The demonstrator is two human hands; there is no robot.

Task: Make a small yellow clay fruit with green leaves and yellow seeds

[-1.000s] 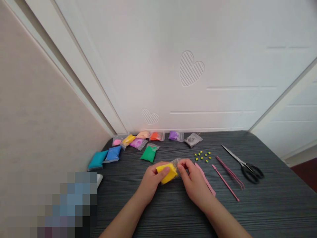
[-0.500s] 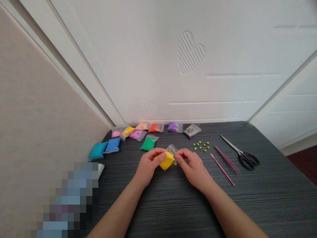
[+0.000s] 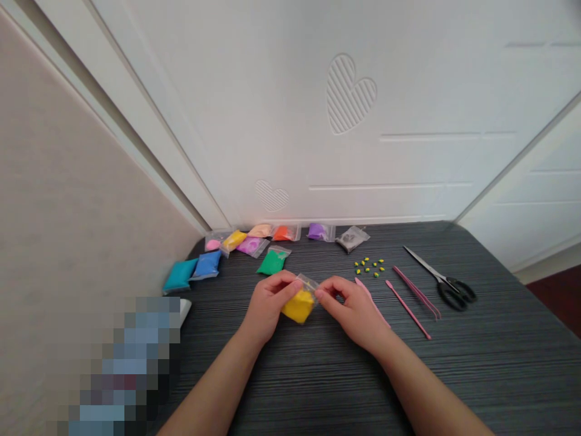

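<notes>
Between my hands, above the dark table, is a clear zip bag of yellow clay [image 3: 298,306]. My left hand [image 3: 271,303] pinches its upper left side, thumb on top. At the bag's upper right corner, the thumb and fingers of my right hand [image 3: 347,307] are closed on the zip edge. Beneath my right hand lies a pink flat modelling tool [image 3: 370,297], partly covered. Several tiny yellow-and-green clay pieces [image 3: 368,266] sit beyond that hand. Just behind my left hand rests a bag of green clay [image 3: 273,261].
To the right lie a thin pink stick tool [image 3: 408,310], pink tweezers [image 3: 416,293] and black-handled scissors [image 3: 449,289]. Along the white panel are bags of orange [image 3: 284,232], purple [image 3: 318,231] and grey clay [image 3: 352,238]. Teal [image 3: 180,275] and blue bags [image 3: 207,264] lie at left.
The bag has turned and dropped slightly toward me, its zip edge now running between both hands. The small yellow bit seen beside my right fingertips no longer shows.
</notes>
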